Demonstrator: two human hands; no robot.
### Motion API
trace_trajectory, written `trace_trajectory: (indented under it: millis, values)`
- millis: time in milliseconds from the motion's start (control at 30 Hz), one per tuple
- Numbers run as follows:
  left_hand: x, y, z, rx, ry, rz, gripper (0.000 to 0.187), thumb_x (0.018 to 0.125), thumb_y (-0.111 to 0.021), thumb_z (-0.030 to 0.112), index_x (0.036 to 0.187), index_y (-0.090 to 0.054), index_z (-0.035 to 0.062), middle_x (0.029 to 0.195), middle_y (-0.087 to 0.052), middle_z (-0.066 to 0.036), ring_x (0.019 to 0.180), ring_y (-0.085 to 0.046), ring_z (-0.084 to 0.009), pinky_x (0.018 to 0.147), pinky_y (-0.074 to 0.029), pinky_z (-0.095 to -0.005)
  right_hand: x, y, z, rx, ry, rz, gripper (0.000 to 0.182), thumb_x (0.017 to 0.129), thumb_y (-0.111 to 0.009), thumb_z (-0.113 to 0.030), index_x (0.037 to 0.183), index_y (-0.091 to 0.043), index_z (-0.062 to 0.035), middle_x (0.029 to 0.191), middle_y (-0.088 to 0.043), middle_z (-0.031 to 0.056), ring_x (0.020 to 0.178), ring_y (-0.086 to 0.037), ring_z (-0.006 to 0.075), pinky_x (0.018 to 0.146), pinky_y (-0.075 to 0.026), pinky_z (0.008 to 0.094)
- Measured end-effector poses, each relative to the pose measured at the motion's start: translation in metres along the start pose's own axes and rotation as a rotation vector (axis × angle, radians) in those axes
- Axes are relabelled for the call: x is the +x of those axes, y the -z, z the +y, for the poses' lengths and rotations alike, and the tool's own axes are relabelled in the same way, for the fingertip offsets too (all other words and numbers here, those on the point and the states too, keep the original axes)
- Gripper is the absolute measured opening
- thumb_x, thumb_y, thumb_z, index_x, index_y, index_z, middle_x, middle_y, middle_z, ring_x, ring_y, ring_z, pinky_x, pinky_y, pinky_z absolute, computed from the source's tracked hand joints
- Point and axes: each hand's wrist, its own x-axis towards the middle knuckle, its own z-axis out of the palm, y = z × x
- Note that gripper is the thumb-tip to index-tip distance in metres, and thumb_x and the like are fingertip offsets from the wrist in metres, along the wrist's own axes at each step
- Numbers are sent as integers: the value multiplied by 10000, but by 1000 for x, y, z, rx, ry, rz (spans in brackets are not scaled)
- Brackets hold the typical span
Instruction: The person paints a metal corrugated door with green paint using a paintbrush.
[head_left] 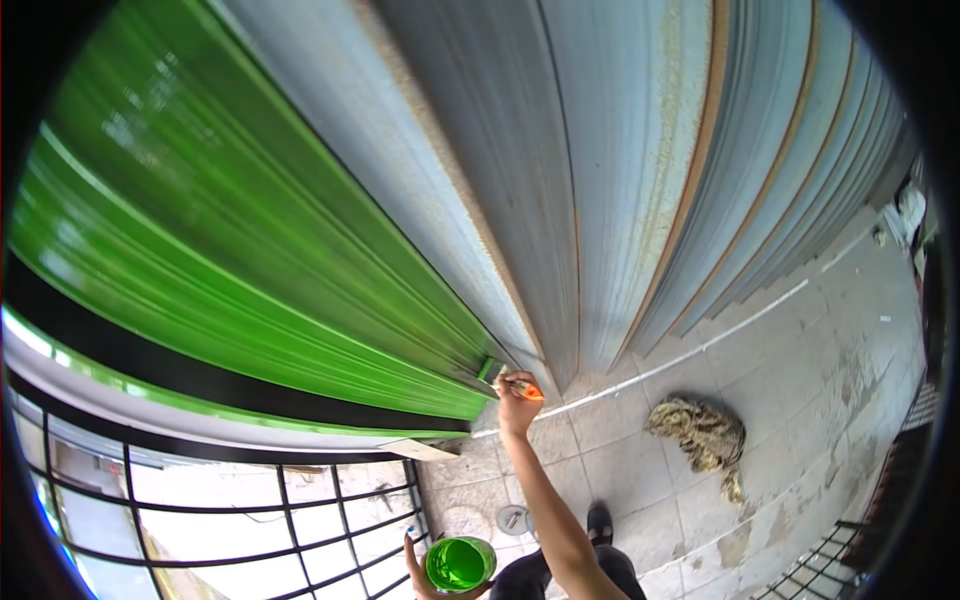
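My right hand (519,398) is closed round a paintbrush (533,392) with an orange handle. Its bristle end is at the lower edge of a folded metal shutter (470,355), where the green paint meets bare grey metal. Fresh green covers the panels on the left, while those to the right (620,180) are grey with rusty edges. Low in the view, my left hand (416,568) holds a paint can (460,564) with bright green paint inside. The fingers of that hand wrap its side, partly hidden behind it.
A crumpled, stained cloth (700,437) lies on the tiled floor (620,470). A small round lid (514,520) sits near my feet, one dark shoe (600,522) showing. A black metal grille (210,510) stands at the left, and a white floor track (690,352) runs below the shutter.
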Motion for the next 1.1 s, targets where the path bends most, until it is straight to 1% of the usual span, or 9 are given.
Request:
trace_trajectory:
  millis: [100, 200, 333, 467, 567, 700, 833, 933, 1100]
  values:
    - [13, -25, -14, 91, -67, -19, 1307, 445, -910, 93, 1451, -76, 103, 1193, -525, -161, 1069, -563, -263, 922, -490, -421, -18, -50, -100, 168, 11, -70, 172, 769, -661, 89, 800, -526, -13, 808, -584, 59, 750, -611, 156, 705, -555, 314]
    - [41, -44, -47, 190, -163, -59, 1363, 428, -916, 97, 1455, -20, 101, 1168, -526, -176, 1046, -572, -266, 925, -484, -419, -23, -50, -115, 240, 60, -84, 216, 778, -707, 15, 800, -498, -35, 826, -557, 44, 760, -611, 158, 705, -587, 335]
    - [103, -47, -128, 325, -324, -78, 1338, 463, -911, 129, 1442, -4, 34, 1130, -534, -198, 1038, -573, -276, 908, -475, -401, -6, 7, -42, 200, -52, -12, 285, 758, -726, -36, 835, -460, -102, 867, -548, 37, 795, -610, 173, 692, -582, 347]
    - [177, -47, -215, 346, -466, -64, 1320, 485, -911, 147, 1433, -5, -1, 1136, -548, -206, 1041, -574, -282, 936, -445, -395, 21, 100, 92, 155, -143, 70, 287, 764, -701, -2, 868, -449, -91, 902, -556, 65, 812, -606, 188, 690, -581, 352]
    - [227, -47, -269, 366, -534, -47, 1304, 506, -909, 171, 1433, -7, 0, 1155, -555, -212, 1056, -573, -290, 956, -430, -399, 42, 136, 149, 105, -137, 115, 281, 769, -690, 12, 866, -444, -83, 910, -552, 74, 814, -603, 191, 688, -580, 351]
    - [273, -47, -326, 381, -573, -46, 1304, 524, -907, 206, 1434, 5, 5, 1188, -548, -221, 1087, -566, -304, 954, -439, -400, 38, 107, 126, 143, -67, -16, 263, 785, -682, 9, 855, -443, -74, 897, -539, 68, 803, -599, 189, 675, -581, 350]
    - [297, -43, -345, 373, -631, -83, 1304, 532, -906, 208, 1439, 12, 17, 1175, -559, -212, 1085, -570, -296, 953, -444, -398, 7, 56, 42, 352, 265, -193, 231, 815, -659, 4, 851, -444, -72, 881, -532, 62, 778, -593, 180, 729, -578, 350]
    - [303, -43, -345, 295, -682, -80, 1284, 545, -901, 196, 1441, 2, 22, 1149, -579, -201, 1069, -582, -285, 952, -447, -394, 21, 49, 66, 406, 170, -212, 214, 829, -646, 1, 834, -443, -65, 852, -533, 58, 774, -591, 180, 734, -575, 351]
    - [314, -28, -358, 311, -715, -88, 1289, 534, -905, 213, 1442, -9, 26, 1155, -576, -209, 1076, -580, -295, 947, -452, -391, 36, 115, 146, 243, 70, -110, 222, 810, -666, -15, 862, -458, -69, 868, -563, 68, 780, -602, 190, 712, -569, 348]
